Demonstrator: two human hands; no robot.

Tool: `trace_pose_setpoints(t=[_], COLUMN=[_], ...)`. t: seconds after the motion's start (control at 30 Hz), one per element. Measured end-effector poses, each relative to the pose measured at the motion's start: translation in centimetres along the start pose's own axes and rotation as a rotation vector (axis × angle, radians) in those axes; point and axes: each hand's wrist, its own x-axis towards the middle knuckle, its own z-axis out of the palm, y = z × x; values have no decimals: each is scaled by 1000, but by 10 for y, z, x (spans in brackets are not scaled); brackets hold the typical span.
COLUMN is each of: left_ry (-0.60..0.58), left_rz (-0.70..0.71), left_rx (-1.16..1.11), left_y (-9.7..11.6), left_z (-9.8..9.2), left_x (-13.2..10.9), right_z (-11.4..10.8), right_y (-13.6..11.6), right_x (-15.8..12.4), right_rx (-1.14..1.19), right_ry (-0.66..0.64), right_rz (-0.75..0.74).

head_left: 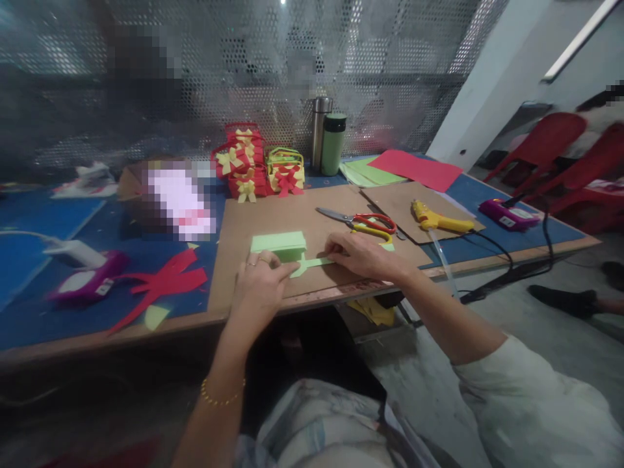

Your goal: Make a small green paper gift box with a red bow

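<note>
Left hand (258,283) presses fingertips on the green paper box (279,245); right hand (358,255) pinches the green paper strip (316,262) beside it, both on the bench (253,221). Paper judged light, floppy, crease-prone; hold by edges.

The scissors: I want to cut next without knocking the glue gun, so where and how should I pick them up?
Probably by the red and yellow handle loops, coming from the right hand's side. The scissors lie flat on the cardboard, blades pointing left, loops toward the right and nearest that hand. The glue gun lies apart, farther right, so a short reach should miss it.
</note>
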Motion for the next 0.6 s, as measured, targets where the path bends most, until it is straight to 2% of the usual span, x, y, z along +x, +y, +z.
trace_pose_setpoints(t=[0.17,0.33,0.47,0.6], left_ry=[-9,-4,-7,1], left_rz=[-2,8,20,26], left_rx=[-1,-9,-8,-4], left_y=[0,0,0,-1], left_z=[0,0,-2,-2], left_x=[0,-1,-1,-1], right_z=[-2,5,23,37], right_y=[-2,-12,-26,-34], right_x=[-2,-13,-22,-23], right_rx=[-112,-389,-337,-277], right_ry=[10,194,243,216], right_rz=[-38,-162,-288,-321])
